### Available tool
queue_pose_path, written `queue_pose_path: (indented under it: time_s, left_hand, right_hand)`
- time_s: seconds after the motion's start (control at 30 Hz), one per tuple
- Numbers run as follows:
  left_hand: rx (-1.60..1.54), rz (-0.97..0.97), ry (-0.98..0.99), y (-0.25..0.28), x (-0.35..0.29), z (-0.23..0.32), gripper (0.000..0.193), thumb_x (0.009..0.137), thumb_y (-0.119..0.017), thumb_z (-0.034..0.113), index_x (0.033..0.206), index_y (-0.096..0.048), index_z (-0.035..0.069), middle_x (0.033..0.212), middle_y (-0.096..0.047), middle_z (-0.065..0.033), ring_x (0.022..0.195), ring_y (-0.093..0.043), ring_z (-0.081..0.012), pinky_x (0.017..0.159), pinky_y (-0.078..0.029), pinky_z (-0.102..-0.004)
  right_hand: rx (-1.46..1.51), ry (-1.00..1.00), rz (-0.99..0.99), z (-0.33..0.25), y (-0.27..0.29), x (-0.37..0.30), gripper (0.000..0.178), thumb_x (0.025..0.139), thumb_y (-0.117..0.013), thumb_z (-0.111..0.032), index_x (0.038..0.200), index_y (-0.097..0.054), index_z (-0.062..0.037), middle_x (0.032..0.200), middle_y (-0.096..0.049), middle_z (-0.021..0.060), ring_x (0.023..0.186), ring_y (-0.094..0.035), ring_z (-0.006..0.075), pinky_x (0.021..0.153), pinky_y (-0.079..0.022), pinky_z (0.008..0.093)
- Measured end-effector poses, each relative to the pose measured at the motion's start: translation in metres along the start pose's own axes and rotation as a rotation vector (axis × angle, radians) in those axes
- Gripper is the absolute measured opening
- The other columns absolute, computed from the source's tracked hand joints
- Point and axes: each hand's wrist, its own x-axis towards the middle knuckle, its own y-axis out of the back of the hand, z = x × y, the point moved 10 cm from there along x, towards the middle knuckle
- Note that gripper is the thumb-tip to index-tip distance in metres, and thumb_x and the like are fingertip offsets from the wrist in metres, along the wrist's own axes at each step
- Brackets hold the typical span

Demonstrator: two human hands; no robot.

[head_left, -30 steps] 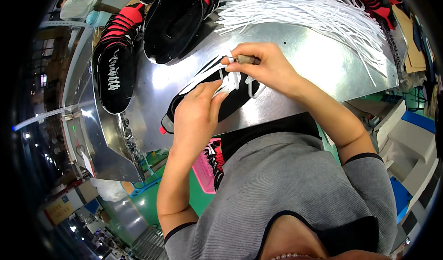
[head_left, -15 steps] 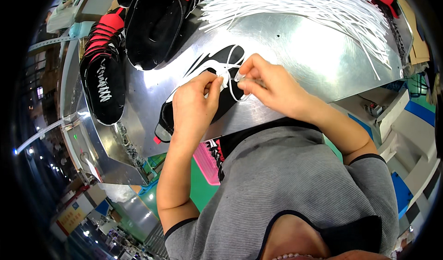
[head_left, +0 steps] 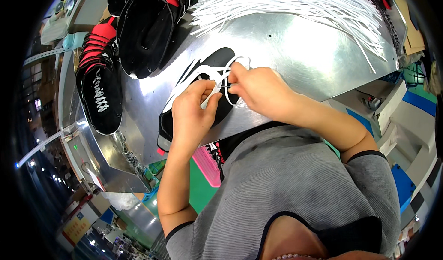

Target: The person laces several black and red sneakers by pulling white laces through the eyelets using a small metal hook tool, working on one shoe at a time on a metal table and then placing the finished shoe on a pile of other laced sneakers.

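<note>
A black and white sneaker lies slantwise on the metal table in front of me, its toe pointing up and right. A white shoelace runs through its lacing area and loops beside my right hand. My left hand rests over the near part of the shoe, thumb and fingers pinched on a white piece at the lacing, lace or tongue edge. Facing it, my right hand is closed at the right of the lacing. A thin dark tool shows at its fingertips; the rest is hidden in the hand.
Beyond the sneaker, a heap of white shoelaces spreads across the metal table. Black and red shoes stand at the left, including a large one and a narrower one. A pink basket sits below the table edge.
My right hand has moved slightly left and down, closer to my left hand and the lacing. The lace loop has shifted up and right. The whole view has shifted slightly.
</note>
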Motion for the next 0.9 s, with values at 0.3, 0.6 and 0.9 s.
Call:
queue_pose_path:
  time_s: [0.3,0.6,0.9]
  left_hand:
    - [-0.055,0.116,-0.057,0.006,-0.017,-0.008,0.022,0.083,-0.07,-0.002,0.104,-0.066,-0.004,0.089,-0.07,-0.0129,0.077,-0.068,-0.019,0.074,-0.053,-0.029]
    - [0.134,0.119,-0.198,0.007,-0.043,0.018,0.02,0.084,-0.069,0.001,0.103,-0.062,0.0,0.087,-0.069,-0.0141,0.078,-0.069,-0.0286,0.072,-0.053,-0.035]
    - [0.243,0.157,-0.247,0.014,-0.076,0.037,0.014,0.085,-0.065,0.009,0.097,-0.064,0.001,0.083,-0.064,-0.0097,0.074,-0.063,-0.0273,0.068,-0.051,-0.0358]
  right_hand:
    - [-0.028,0.197,0.173,-0.018,-0.02,0.002,0.025,0.092,-0.063,-0.013,0.106,-0.044,-0.0043,0.07,-0.062,0.0168,0.063,-0.063,0.0383,0.057,-0.048,0.0463]
    - [-0.157,0.122,-0.103,-0.028,-0.014,-0.021,0.033,0.091,-0.063,-0.015,0.118,-0.046,-0.0058,0.073,-0.065,0.0143,0.067,-0.066,0.0359,0.059,-0.049,0.0435]
    - [0.561,-0.134,-0.025,0.022,0.02,-0.005,0.051,0.077,-0.082,-0.012,0.116,-0.051,-0.0049,0.103,-0.057,0.0019,0.092,-0.053,0.0087,0.08,-0.045,0.0234]
